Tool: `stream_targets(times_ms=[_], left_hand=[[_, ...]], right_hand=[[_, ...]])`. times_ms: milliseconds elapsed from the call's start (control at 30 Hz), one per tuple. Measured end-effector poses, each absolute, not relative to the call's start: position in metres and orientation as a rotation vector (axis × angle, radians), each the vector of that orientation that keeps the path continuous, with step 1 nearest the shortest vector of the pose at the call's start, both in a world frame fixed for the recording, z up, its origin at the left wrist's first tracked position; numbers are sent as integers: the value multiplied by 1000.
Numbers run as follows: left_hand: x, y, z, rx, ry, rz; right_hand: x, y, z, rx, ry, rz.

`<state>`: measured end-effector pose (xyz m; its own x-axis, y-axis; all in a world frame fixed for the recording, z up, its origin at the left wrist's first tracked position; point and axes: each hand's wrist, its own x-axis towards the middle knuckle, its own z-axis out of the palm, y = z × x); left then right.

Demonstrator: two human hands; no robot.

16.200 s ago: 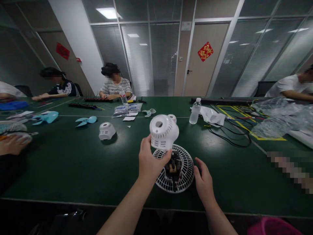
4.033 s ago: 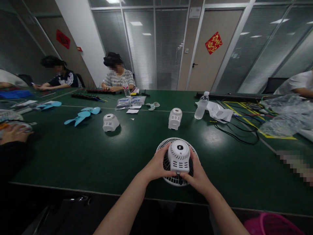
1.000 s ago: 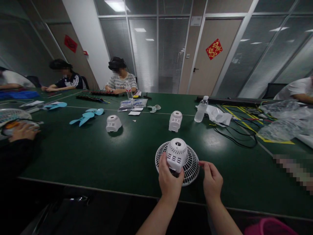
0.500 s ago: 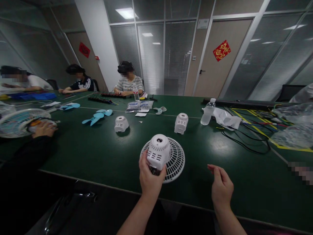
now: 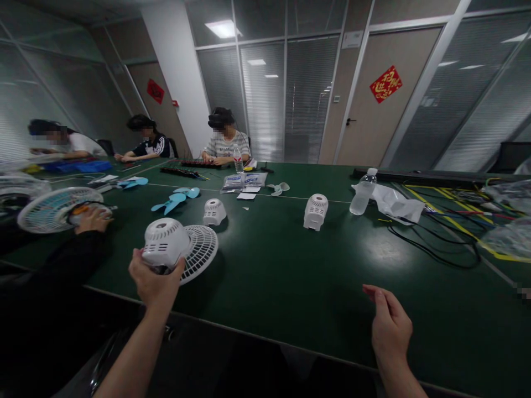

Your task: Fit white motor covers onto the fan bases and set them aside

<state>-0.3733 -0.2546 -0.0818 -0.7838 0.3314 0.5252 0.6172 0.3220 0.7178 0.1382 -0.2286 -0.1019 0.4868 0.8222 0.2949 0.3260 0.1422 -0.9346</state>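
Observation:
My left hand is wrapped round the lower part of a fan's white motor housing, whose slotted rounded back faces up. A round white fan grille is behind and to the right of this housing. My right hand hovers above the front of the table at the right, its fingers curled and pressed together; anything inside them is hidden. Two more white motor housings stand farther back: one near the middle left, another right of centre.
On the green table lie blue fan blades, a clear fan blade, plastic packets, a bottle and black cables. At left, a co-worker's hand touches another fan. Several people sit beyond.
My left hand has carried the housing and grille leftward across the table. The right hand keeps its closed shape; the view has shifted slightly left.

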Motion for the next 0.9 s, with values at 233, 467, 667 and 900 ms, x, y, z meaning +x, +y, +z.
stream_targets(times_ms=[233,467,667,900], left_hand=[[-387,-251,-96,-802,-2397,-1354],[-394,-252,-107,-957,-2382,-1273],[-414,-260,-107,-935,-2431,-1334],[-418,-257,-82,-942,-2584,-1108]], right_hand=[[139,-229,-101,-1439,-1088,490],[143,-225,-107,-1454,-1099,538],[147,-219,-113,-1471,-1110,636],[149,-217,-119,-1467,-1090,652]])
